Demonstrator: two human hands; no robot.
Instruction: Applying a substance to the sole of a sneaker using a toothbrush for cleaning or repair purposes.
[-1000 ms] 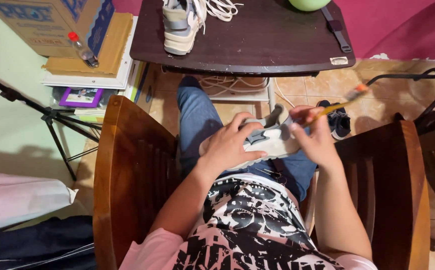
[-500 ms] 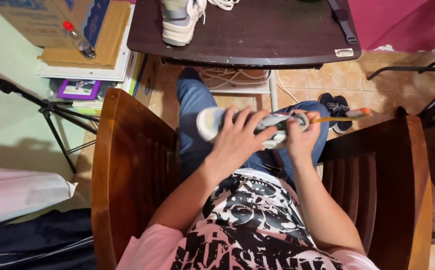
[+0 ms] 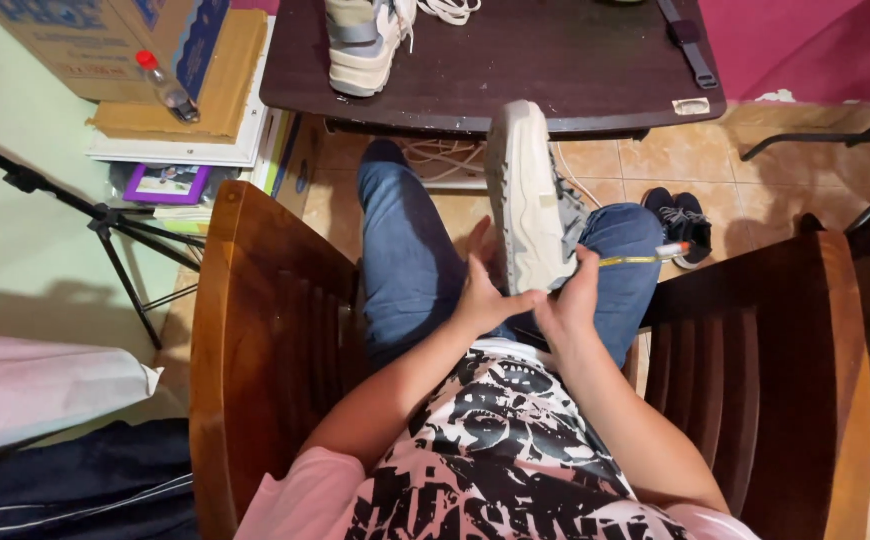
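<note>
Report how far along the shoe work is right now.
Done: nothing clearly finished; the sole's state can't be judged. In hand: the left hand props a pale sneaker sole-up on the lap, while the right hand holds a thin brush. Left: the matching sneaker waits on the dark table.

I see a dark wooden counter (image 3: 555,70) at the top of my view. On its left part a pale sneaker (image 3: 360,40) stands sole down with white laces (image 3: 450,10) trailing to its right. Toward the counter's right end lies a dark strap (image 3: 688,40), and just below the strap a small pale sticker (image 3: 692,105) sits at the counter's near edge. Under the counter, on the tiled floor (image 3: 755,160), a pair of black shoes (image 3: 680,222) rests to the right.
</note>
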